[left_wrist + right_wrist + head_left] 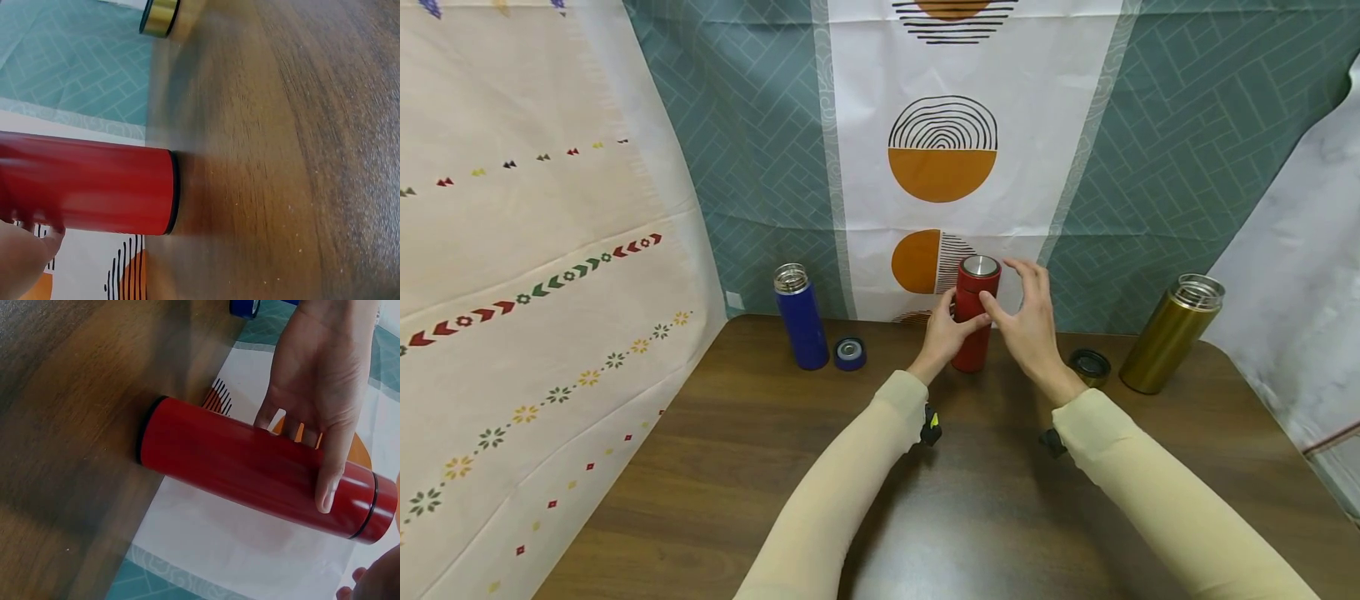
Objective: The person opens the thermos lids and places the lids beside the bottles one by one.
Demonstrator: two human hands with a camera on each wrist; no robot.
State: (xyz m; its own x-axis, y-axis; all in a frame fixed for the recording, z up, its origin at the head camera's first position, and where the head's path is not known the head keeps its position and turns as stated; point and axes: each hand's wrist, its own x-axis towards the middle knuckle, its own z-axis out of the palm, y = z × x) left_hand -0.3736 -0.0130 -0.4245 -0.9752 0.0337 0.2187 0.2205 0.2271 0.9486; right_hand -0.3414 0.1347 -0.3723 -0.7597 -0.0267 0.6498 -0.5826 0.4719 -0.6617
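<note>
Pale sleeves [841,483] nearest camera. I note left hand [943,337] wrapped round upright red flask [971,354] at rear of counter [985,517], presumably steadying it; right hand [1032,327] empty, wide beside cap [978,278]. Blue lid [850,355] sits beside blue flask [803,329], black-topped lid [1090,364] beside gold flask [1167,342], likely for pairing.

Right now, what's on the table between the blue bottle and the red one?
In the head view, just the blue cap, nearer the blue bottle than the red bottle.

No readable text, no legible labels, brands, numbers or signs in any view
</note>
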